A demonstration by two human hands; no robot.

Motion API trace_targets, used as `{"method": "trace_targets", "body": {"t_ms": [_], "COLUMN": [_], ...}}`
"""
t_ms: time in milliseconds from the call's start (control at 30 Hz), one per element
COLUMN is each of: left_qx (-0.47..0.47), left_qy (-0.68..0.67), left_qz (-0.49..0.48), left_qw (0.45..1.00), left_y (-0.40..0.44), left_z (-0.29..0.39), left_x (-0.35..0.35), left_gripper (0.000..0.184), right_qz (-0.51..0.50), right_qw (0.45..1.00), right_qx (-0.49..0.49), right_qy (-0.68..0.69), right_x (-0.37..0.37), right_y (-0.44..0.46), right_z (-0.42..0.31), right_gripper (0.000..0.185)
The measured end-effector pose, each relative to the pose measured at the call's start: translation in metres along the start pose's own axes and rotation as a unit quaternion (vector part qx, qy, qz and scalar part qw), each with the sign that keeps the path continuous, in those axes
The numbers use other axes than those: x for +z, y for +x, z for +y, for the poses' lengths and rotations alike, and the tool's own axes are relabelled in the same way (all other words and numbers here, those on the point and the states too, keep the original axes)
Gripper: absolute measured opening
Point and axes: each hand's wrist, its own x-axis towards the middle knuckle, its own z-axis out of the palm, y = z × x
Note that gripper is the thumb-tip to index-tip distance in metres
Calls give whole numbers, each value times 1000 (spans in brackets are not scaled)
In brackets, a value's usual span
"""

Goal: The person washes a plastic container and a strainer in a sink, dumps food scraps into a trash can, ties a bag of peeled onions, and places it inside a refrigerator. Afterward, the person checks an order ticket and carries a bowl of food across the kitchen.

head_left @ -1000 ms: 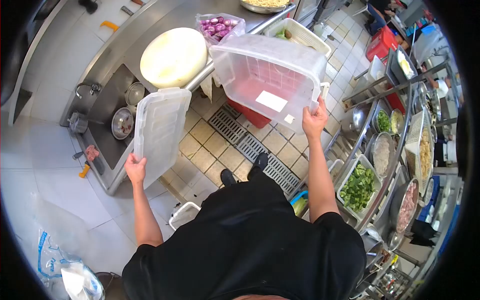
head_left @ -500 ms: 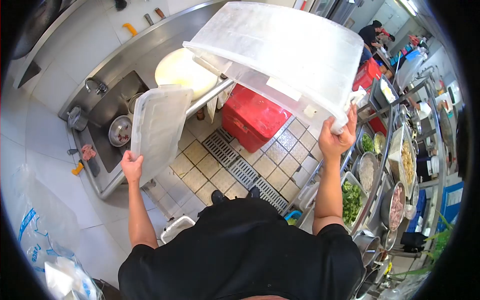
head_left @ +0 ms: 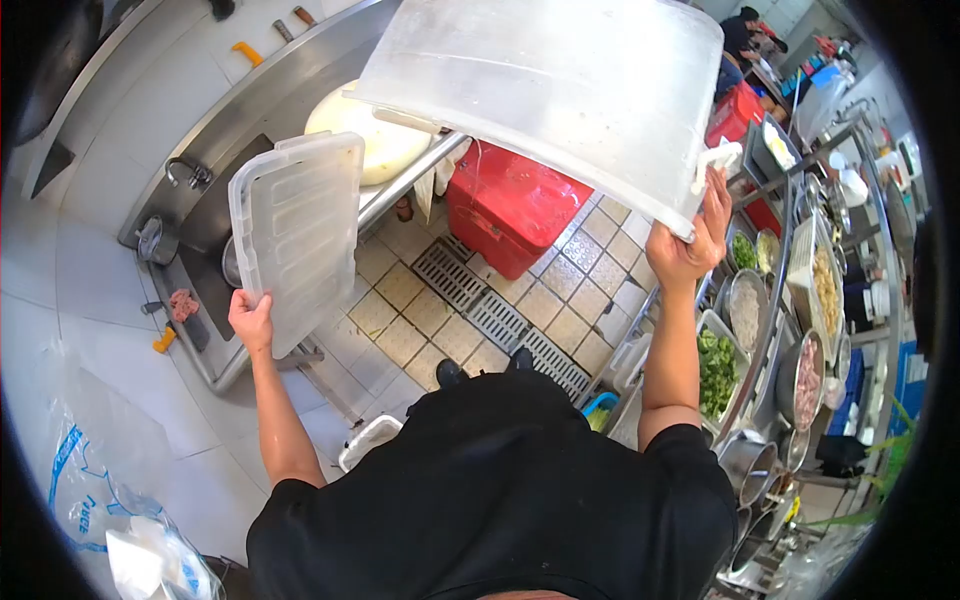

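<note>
My left hand point(head_left: 251, 320) is closed on the lower left edge of a translucent plastic lid point(head_left: 300, 235), which stands on edge, tilted, beside the sink. A large translucent plastic bin point(head_left: 545, 85) is raised over the floor, its rim tipped down toward me. My right hand point(head_left: 690, 240) grips that bin at its right-hand corner, by the white handle point(head_left: 718, 158). Part of the bin runs out of view at the top. Behind the lid, a pale yellow round tub point(head_left: 385, 150) shows in part.
A steel sink point(head_left: 195, 235) with a tap lies at left. Below the bin, a red box point(head_left: 510, 205) stands on the tiled floor near a drain grate point(head_left: 500, 322). At right, a rack holds greens point(head_left: 716, 372) and a bowl of meat point(head_left: 806, 385). A person point(head_left: 738, 45) is far back.
The lid has moved left and swung to show more of its broad face. The bin has shifted slightly up in view. Both hands keep their hold.
</note>
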Motion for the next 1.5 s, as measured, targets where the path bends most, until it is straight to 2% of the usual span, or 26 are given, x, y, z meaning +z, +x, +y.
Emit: {"method": "trace_targets", "body": {"t_ms": [267, 367, 400, 500, 600, 667, 733, 800, 867, 933, 1000, 1100, 1200, 1300, 1400, 1467, 1500], "left_qx": [7, 3, 4, 6, -4, -23, -47, -114, -197, -286, -362, -467, -541, -539, -503, -411, -351], "left_qy": [31, 33, 19, -54, -102, -131, -168, -200, -222, -224, -236, -298, -304, -349, -223, 37, 167], "left_qz": [-24, -44, -57, -94, -131, -163, -202, -195, -218, -250, -264, -268, -196, -180, -149, -253, -297], "left_qw": [999, 998, 998, 994, 986, 977, 964, 953, 930, 898, 862, 788, 759, 745, 822, 875, 872], "left_y": [1, 9, 13, 19, 17, 15, 13, -3, -20, -38, -61, -96, -126, -148, -164, -153, -146], "left_z": [16, 14, 14, 33, 65, 84, 106, 140, 165, 171, 160, 124, 92, 31, 47, 39, 37], "left_x": [16, 22, 26, 57, 114, 168, 229, 306, 390, 473, 552, 652, 729, 785, 815, 820, 821], "left_gripper": [11, 12, 12, 13, 13, 14, 17, 20, 25, 28, 28, 26, 24, 31, 34, 36, 39], "right_qz": [1, -2, 24, 73, 47, 2, 42, 89, 69, 57, -13, 99, 216, 199, 131, 94, 75], "right_qw": [999, 984, 969, 851, 792, 729, 688, 640, 554, 521, 456, 361, 247, 177, 139, 209, 244], "right_qx": [44, 174, 246, 504, 606, 683, 724, 763, 829, 852, 887, 877, 797, 791, 798, 825, 836], "right_qy": [-16, -23, -22, 130, 53, -42, -32, 19, 22, 15, 71, 300, 507, 550, 571, 516, 486], "right_x": [-12, -8, -3, 6, 25, 38, 58, 77, 90, 120, 134, 147, 150, 135, 135, 148, 156], "right_y": [-32, -57, -77, -143, -264, -316, -397, -446, -460, -500, -518, -525, -516, -455, -455, -452, -447], "right_z": [18, 43, 59, 116, 198, 215, 239, 260, 276, 306, 330, 353, 370, 393, 408, 415, 418], "right_gripper": [14, 12, 13, 13, 15, 17, 20, 21, 10, 18, 19, 36, 53, 82, 86, 84, 83]}}
